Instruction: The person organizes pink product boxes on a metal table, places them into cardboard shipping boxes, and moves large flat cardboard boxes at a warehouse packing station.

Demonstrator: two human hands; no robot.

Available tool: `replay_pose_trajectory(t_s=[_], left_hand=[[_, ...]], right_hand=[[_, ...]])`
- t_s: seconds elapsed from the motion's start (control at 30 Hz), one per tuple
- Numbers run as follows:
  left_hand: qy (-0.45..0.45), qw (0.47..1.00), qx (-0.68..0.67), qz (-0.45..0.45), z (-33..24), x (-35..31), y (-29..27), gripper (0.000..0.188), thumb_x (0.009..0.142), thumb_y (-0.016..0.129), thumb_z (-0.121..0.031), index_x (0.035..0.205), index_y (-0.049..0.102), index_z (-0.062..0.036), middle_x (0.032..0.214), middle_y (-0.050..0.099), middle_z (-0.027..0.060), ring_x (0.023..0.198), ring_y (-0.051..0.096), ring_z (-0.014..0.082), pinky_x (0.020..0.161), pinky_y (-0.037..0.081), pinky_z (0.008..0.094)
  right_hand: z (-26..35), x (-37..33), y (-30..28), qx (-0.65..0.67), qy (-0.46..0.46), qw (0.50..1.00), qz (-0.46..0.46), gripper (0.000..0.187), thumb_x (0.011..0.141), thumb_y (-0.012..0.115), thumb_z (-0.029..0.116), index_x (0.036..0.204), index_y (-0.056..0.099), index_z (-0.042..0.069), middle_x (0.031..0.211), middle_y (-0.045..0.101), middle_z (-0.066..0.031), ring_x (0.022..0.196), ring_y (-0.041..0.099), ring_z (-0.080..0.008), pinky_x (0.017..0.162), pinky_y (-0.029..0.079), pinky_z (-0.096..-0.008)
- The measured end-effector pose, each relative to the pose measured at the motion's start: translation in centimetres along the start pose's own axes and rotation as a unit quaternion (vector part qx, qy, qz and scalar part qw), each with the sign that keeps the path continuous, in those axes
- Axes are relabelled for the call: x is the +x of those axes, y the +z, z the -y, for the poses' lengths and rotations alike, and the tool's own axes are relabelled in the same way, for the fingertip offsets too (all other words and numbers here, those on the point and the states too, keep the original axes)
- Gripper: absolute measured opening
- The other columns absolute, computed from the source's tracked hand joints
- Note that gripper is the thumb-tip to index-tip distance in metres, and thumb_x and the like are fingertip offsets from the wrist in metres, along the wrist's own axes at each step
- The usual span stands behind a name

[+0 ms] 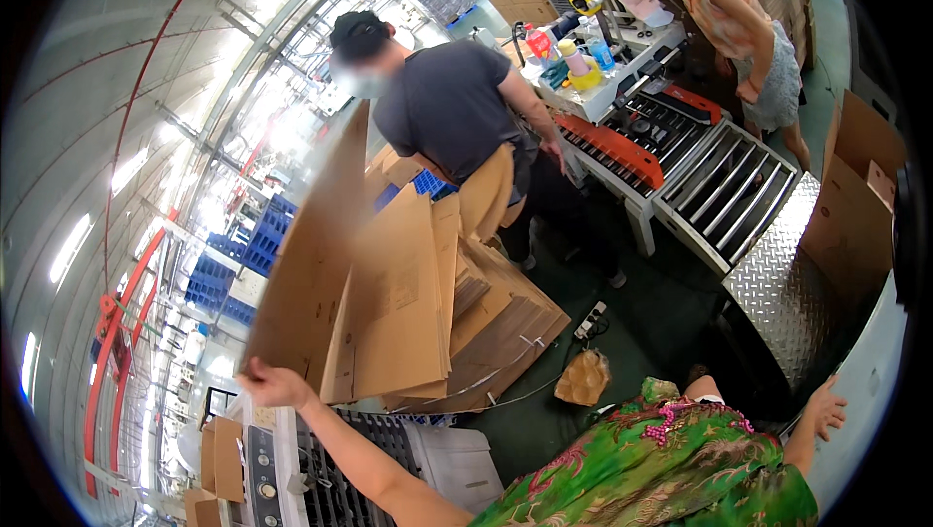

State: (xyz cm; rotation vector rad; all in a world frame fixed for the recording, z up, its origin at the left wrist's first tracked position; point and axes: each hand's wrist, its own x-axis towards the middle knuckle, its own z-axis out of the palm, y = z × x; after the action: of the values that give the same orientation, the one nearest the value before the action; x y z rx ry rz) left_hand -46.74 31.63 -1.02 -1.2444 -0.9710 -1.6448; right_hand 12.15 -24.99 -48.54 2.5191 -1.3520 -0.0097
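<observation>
At the lower left, my left hand (pixel 277 386) pinches the bottom corner of a flattened cardboard box (pixel 306 269). The box stands tall and tilted, its upper part smeared by motion. Right beside it leans a stack of more flattened cardboard boxes (pixel 394 298), some bundled with a strap. My right hand (pixel 826 408) lies with fingers spread on the edge of a pale, smooth surface (pixel 865 401) at the far right. Nothing is held in it.
A co-worker in a dark shirt (pixel 452 89) stands behind the stack. Another person (pixel 743 21) stands beyond the roller conveyor (pixel 724 196). An open carton (pixel 855 206) sits by a metal tread plate (pixel 773 279). A power strip (pixel 590 321) and brown paper (pixel 583 377) lie on the floor.
</observation>
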Motion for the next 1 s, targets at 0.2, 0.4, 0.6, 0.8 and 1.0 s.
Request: replay_pose_trajectory(t_s=[0.2, 0.4, 0.6, 0.8, 1.0], left_hand=[[0.037, 0.978, 0.005, -0.207, -8.0, 7.4, 0.6, 0.045, 0.09, 0.062, -0.035, 0.089, 0.058, 0.0095, 0.076, 0.064, 0.017, 0.063, 0.059, 0.0215, 0.058, 0.048, 0.0313], [0.209, 0.887, -0.41, -0.045, -17.5, 7.6, 2.0, 0.055, 0.091, 0.054, -0.047, 0.083, 0.056, 0.0071, 0.072, 0.055, 0.0115, 0.062, 0.052, 0.0207, 0.054, 0.042, 0.0304], [0.482, 0.786, -0.381, 0.064, -34.6, 2.2, 2.6, 0.06, 0.089, 0.052, -0.053, 0.093, 0.061, 0.0056, 0.06, 0.052, 0.0065, 0.049, 0.049, 0.0213, 0.042, 0.037, 0.0305], [0.53, 0.76, -0.371, 0.056, -45.0, 0.9, 2.6, 0.052, 0.085, 0.062, -0.043, 0.105, 0.063, 0.0049, 0.07, 0.058, 0.0064, 0.051, 0.051, 0.0195, 0.045, 0.041, 0.0291], [0.502, 0.731, -0.461, 0.043, -56.5, -0.6, 3.9, 0.044, 0.082, 0.069, -0.034, 0.106, 0.066, 0.0022, 0.073, 0.061, 0.0036, 0.055, 0.053, 0.0167, 0.048, 0.043, 0.0276]], right_hand=[[-0.9, 0.9, 1.3, 0.001, 0.02, 0.999, 0.033, 0.086, 0.083, 0.025, 0.077, 0.144, 0.031, 0.016, 0.148, 0.028, -0.0202, 0.137, 0.025, -0.0367, 0.096, 0.023, -0.07], [0.2, -0.2, -1.3, 0.045, -0.018, 0.998, 0.045, 0.082, 0.086, 0.03, 0.071, 0.143, 0.031, 0.011, 0.148, 0.026, -0.0212, 0.139, 0.02, -0.034, 0.098, 0.022, -0.0694], [-1.3, -0.4, -2.1, 0.039, -0.011, 0.998, 0.04, 0.08, 0.089, 0.03, 0.067, 0.143, 0.03, 0.009, 0.147, 0.026, -0.0224, 0.138, 0.022, -0.0336, 0.099, 0.026, -0.0667], [-0.6, -0.8, -3.3, 0.036, -0.026, 0.997, 0.056, 0.079, 0.091, 0.031, 0.065, 0.144, 0.027, 0.006, 0.147, 0.026, -0.0216, 0.139, 0.02, -0.0321, 0.101, 0.027, -0.064], [-0.3, 0.0, -2.5, 0.046, -0.019, 0.996, 0.069, 0.077, 0.092, 0.034, 0.061, 0.145, 0.024, 0.007, 0.149, 0.025, -0.0201, 0.139, 0.02, -0.0329, 0.102, 0.026, -0.0646]])
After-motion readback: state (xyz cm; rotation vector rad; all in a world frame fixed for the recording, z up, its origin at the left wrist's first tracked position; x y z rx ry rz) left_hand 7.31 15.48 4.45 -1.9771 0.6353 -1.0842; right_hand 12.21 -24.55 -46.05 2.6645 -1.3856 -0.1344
